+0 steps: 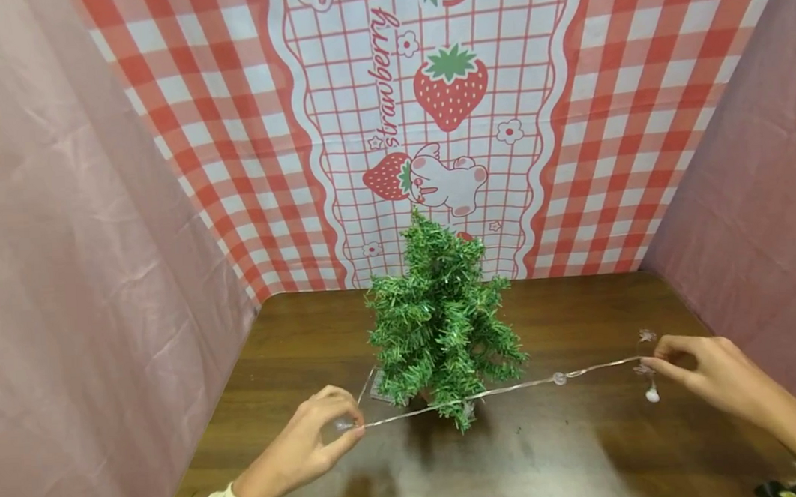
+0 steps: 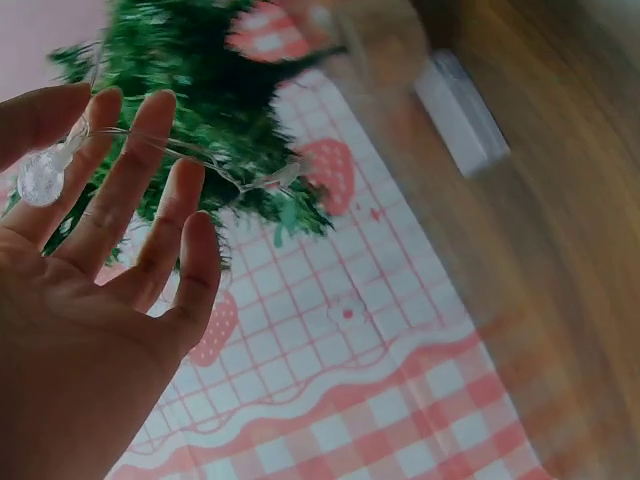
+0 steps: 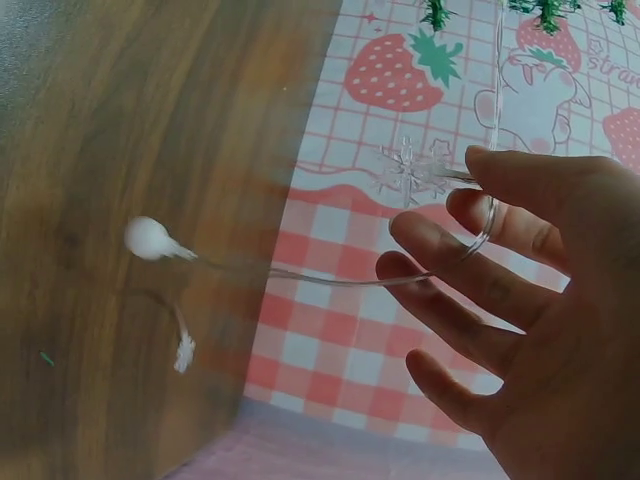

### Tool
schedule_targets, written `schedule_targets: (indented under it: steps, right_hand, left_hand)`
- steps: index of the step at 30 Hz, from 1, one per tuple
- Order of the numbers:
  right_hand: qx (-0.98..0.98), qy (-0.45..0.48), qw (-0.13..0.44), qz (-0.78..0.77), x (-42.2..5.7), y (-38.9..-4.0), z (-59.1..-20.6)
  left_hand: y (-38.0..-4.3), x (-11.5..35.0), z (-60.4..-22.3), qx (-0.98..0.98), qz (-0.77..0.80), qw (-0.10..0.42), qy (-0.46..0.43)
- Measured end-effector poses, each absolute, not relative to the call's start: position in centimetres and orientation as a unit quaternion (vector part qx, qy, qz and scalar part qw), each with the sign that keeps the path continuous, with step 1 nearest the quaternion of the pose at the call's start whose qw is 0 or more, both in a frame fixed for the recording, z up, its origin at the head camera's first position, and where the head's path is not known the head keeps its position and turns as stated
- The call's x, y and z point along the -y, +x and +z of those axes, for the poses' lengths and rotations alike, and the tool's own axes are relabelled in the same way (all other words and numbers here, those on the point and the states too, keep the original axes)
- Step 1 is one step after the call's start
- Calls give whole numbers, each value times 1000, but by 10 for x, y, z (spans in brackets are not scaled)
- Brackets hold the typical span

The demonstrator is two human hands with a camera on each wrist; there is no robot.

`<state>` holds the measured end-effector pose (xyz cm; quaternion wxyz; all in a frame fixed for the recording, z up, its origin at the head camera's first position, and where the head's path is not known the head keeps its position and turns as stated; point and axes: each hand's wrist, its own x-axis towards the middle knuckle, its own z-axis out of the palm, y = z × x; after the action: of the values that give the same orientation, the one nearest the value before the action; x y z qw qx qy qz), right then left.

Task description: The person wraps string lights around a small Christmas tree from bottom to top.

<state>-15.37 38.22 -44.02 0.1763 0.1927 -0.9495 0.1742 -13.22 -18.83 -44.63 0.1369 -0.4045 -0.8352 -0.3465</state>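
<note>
A string of fairy lights [image 1: 520, 385] runs taut across the front of a small green artificial Christmas tree [image 1: 441, 306], close against its lower branches. At the tree's left, my left hand [image 1: 309, 433] pinches the wire between thumb and fingertips, beside a clear ball bulb [image 2: 41, 180]. Out to the right, my right hand [image 1: 722, 374] pinches the other end of the stretch. A clear snowflake [image 3: 405, 170] sticks out at those fingertips in the right wrist view. Below that hand dangles the loose end with a white ball bulb [image 3: 150, 238].
The tree stands on a brown wooden table [image 1: 295, 344]. A pale box [image 2: 462, 112] lies beside the tree's base, with wire leading up from it in the head view. Behind hangs a red-and-white checked strawberry cloth [image 1: 230, 137]; pink curtains [image 1: 67, 258] flank the table.
</note>
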Motion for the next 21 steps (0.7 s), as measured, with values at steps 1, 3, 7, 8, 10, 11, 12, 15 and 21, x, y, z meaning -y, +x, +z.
schedule_targets:
  steps: [1,3,7,8,10,11,12,15,21]
  right_hand:
    - [950,192,172,175,-383,-153,-440]
    - [952,191,165,174,-385,-152,-440]
    - [954,178,172,168,-394,-151,-439]
    - [955,172,174,167,-397,-150,-439]
    - [957,161,172,171,-404,-149,-439]
    - [957,158,170,175,-407,-148,-439]
    - [957,156,167,178,-410,-148,-439]
    - [957,152,162,189,-418,-148,-440]
    - [960,133,164,183,-434,-155,-444]
  left_hand:
    - [-132,188,-448,840,-326,152,-407]
    - [-131,185,-452,847,-291,176,-409]
    - [-127,176,-457,855,-255,199,-407]
    - [-126,174,-458,855,-250,202,-407]
    - [-123,168,-459,856,-244,207,-406]
    - [-122,165,-460,857,-242,208,-404]
    - [-121,163,-460,857,-242,210,-402]
    - [-118,154,-460,854,-247,223,-400]
    - [-118,140,-460,847,-244,241,-406]
